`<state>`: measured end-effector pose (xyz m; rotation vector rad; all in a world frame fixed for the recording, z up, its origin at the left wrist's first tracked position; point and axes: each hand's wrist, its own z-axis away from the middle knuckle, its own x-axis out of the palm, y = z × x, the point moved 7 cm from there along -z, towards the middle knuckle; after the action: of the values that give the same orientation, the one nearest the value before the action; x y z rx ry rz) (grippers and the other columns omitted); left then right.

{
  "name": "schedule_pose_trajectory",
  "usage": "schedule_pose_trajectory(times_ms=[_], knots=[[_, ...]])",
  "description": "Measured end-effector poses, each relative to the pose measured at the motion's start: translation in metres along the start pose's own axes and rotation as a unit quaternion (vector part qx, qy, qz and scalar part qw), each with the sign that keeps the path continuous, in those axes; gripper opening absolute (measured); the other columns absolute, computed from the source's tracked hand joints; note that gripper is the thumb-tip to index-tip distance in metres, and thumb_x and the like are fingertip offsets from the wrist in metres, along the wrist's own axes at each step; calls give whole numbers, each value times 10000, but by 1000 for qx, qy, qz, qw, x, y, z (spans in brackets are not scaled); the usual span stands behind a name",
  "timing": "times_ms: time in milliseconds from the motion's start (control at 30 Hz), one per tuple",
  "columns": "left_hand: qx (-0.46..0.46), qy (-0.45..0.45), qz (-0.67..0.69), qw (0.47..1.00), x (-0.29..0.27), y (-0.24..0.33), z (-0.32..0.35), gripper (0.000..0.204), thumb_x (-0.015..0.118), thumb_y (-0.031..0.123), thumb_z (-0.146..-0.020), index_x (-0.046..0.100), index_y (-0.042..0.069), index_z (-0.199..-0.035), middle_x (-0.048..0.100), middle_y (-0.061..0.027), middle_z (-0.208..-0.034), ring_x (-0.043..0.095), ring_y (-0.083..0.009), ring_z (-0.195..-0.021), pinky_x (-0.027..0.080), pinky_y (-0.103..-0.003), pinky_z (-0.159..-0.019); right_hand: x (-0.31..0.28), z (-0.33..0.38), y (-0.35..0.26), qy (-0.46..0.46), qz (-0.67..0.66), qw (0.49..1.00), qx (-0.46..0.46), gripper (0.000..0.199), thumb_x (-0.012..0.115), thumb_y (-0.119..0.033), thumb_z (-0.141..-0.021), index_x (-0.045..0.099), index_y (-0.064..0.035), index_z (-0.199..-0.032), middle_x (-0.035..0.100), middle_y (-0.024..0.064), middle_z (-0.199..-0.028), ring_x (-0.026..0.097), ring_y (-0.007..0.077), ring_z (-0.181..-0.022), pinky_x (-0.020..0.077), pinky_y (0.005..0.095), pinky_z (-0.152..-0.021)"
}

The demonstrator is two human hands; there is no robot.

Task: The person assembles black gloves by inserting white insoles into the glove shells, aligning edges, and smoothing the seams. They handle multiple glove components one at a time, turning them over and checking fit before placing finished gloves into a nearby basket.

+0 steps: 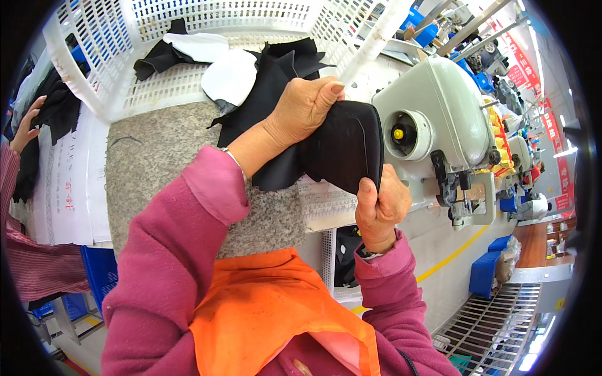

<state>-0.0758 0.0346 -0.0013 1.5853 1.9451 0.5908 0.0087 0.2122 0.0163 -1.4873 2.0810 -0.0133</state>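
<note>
Both hands hold up a black fabric piece (342,147) with a curved, thick-looking edge and a thin pale line along its face. My left hand (302,109) is closed in a fist at its upper left edge, thumb on top. Lower down, my right hand (384,203) pinches the right edge, with the thumb in front and the fingers behind. Under my left wrist, more black fabric (248,128) spreads from the basket onto the speckled stone-like board (163,169). Whether it joins the held piece is hidden.
A white plastic basket (222,15) with black and white fabric pieces (231,76) stands at the back. The sewing machine (439,113) is close on my right. At far left, a co-worker's hand (28,125) touches dark fabric. Blue bins (486,272) and a wire rack (492,319) stand lower right.
</note>
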Motion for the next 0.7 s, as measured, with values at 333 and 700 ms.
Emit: schedule_pose_trajectory(times_ms=[333,700], knots=[[4,4,-2,1000,3,1,0,404,465,341,-991,632,2,-847,621,-165,-695,634,-318,-628,474,-339,-555,2,-4,-13,-5,8,1000,-23,274,679,37,-730,424,-6,-640,409,99,-602,402,272,-514,327,347,-466],[-184,72,20,980,18,-29,36,522,360,359,-1023,487,-57,-735,429,-232,-617,329,-323,-563,394,-401,-563,-6,-64,-15,17,156,980,-119,252,666,-263,-821,565,-59,-713,479,49,-588,461,232,-530,362,321,-533]])
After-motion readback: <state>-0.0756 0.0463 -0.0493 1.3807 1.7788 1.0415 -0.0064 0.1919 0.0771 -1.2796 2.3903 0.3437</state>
